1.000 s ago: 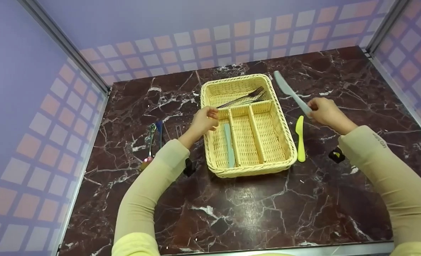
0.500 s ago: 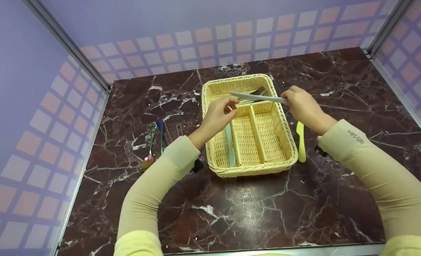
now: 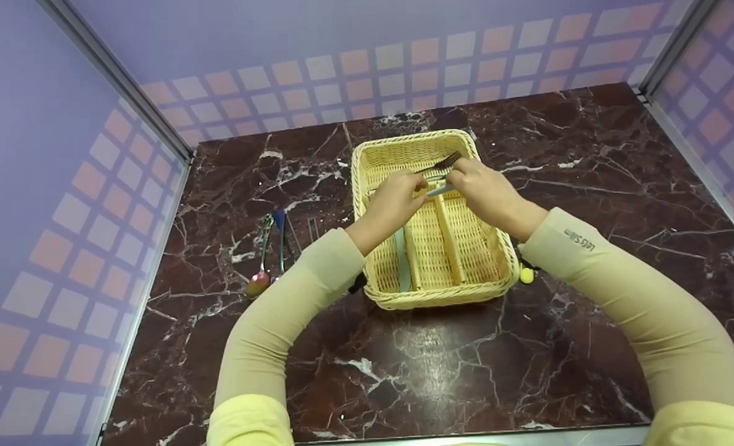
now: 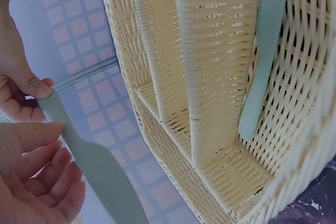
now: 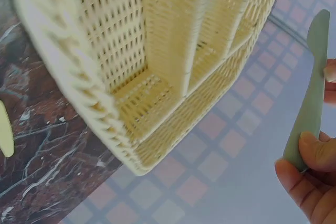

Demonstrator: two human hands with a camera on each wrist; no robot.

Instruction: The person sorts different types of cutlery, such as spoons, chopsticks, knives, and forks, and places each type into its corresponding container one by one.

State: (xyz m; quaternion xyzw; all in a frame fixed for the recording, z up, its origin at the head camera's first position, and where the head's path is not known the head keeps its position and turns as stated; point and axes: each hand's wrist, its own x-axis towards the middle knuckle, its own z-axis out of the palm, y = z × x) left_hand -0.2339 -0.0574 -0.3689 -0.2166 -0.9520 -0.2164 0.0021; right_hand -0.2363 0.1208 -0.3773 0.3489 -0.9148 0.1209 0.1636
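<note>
Over the wicker cutlery basket [image 3: 444, 297], a pale grey-green table knife [image 5: 315, 87] is held between both hands. My right hand [image 3: 481, 189] pinches the end of its handle, as the right wrist view shows. My left hand [image 3: 391, 201] has thumb and fingertips on the knife farther along, near the start of the blade; the left wrist view shows its thumb [image 4: 47, 132] at the knife's edge. A similar knife [image 4: 262, 72] lies in the basket's left compartment. A dark fork [image 3: 447, 162] rests in the wide back compartment.
Right of the basket lies a yellow-green knife [image 3: 526, 275], mostly covered by the right arm in the head view. Spoons [image 3: 259, 283] and a blue-ended piece of cutlery [image 3: 279, 220] lie on the dark marbled table [image 3: 404, 371] to the left. Tiled-pattern panels [image 3: 367, 68] enclose the table.
My right hand has brought the knife from the right of the basket leftward over it. My left hand has moved right to meet it and now takes hold of the knife too.
</note>
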